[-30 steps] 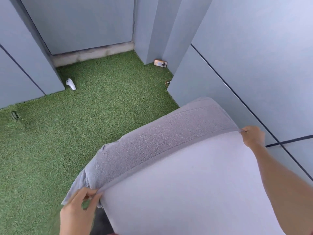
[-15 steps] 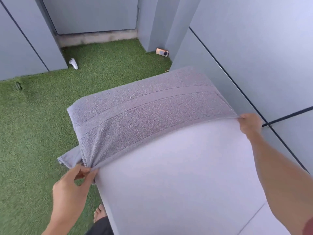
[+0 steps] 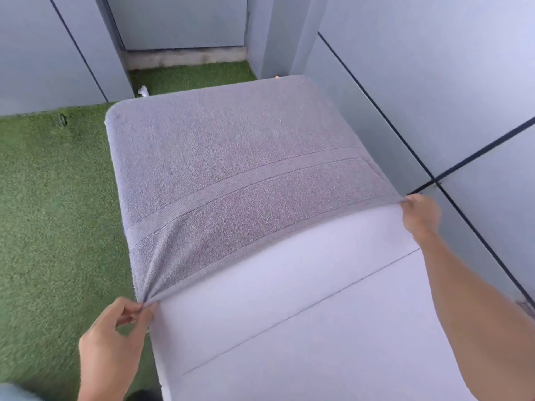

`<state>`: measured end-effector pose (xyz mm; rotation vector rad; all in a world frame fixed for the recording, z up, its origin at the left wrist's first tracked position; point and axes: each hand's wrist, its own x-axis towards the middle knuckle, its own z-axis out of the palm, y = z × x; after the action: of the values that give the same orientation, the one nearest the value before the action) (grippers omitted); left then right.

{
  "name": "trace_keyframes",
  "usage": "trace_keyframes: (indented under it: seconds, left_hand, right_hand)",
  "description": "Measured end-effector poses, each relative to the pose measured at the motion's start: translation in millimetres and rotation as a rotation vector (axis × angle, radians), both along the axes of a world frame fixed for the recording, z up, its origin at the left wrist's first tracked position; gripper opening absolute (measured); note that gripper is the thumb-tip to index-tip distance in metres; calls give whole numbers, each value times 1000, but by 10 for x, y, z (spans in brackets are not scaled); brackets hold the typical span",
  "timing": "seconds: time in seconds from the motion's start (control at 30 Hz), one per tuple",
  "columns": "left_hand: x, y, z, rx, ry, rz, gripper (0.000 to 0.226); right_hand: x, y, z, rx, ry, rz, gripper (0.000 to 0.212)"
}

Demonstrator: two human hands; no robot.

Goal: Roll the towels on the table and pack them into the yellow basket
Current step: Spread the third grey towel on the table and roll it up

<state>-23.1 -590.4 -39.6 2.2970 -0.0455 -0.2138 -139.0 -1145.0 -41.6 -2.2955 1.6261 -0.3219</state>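
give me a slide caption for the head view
Both hands, left and right, pinch the near corners of a grey towel spread over the table.

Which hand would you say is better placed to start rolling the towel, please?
Probably neither alone: the left hand and right hand each pinch a near corner of the towel spread on the table.

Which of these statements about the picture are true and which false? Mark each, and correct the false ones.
1. Each hand pinches a near corner of the grey towel. True: left hand, right hand.
2. The towel is already rolled up. False: it lies spread flat over the far part of the table.
3. A yellow basket stands on the table. False: no basket is in view.
4. Green artificial grass covers the floor left of the table. True.
5. The towel is plain, without any band. False: a woven band runs across it near the held edge.
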Motion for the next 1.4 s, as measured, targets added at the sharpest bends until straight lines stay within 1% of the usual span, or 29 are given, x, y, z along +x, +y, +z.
trace_keyframes:
  seconds: [0.23,0.37,0.5,0.63,0.8,0.93,1.03,1.17,1.27,1.33,1.4]
  left_hand:
    - [-1028,227,-42,-9,-44,-21,33]
    - [-1759,423,-133,-25,-41,-8,32]
    - [-2652,661,-207,-66,-32,1,36]
    - [-3551,832,-230,-110,-19,42,32]
    - [-4276,935,-162,-106,44,59,29]
    - [-4773,1022,-98,-74,79,74,31]
    - [-5109,1083,-112,-59,71,97,30]
    - [-5452,1140,-132,-52,103,138,36]
    - [-5626,1131,-72,-26,88,177,36]
    - [-5649,1090,-51,-2,59,228,35]
    - [-5651,1020,-22,39,5,256,34]
  right_hand:
    - [-1078,247,-49,10,-71,-44,21]
    - [-1879,380,-129,70,-109,-118,23]
    - [-2729,582,-144,39,-21,-102,24]
    - [-3582,848,-78,11,72,-100,27]
    - [-4519,986,-126,54,9,-103,26]
    - [-4824,1074,-100,76,-17,-103,25]
    - [-4945,1113,-92,110,-18,-102,24]
    - [-5152,1130,-85,115,17,-37,25]
    - [-5303,1151,-61,134,-7,-12,23]
    - [-5375,1171,-45,154,4,44,23]
    - [-5411,1185,-3,67,52,177,29]
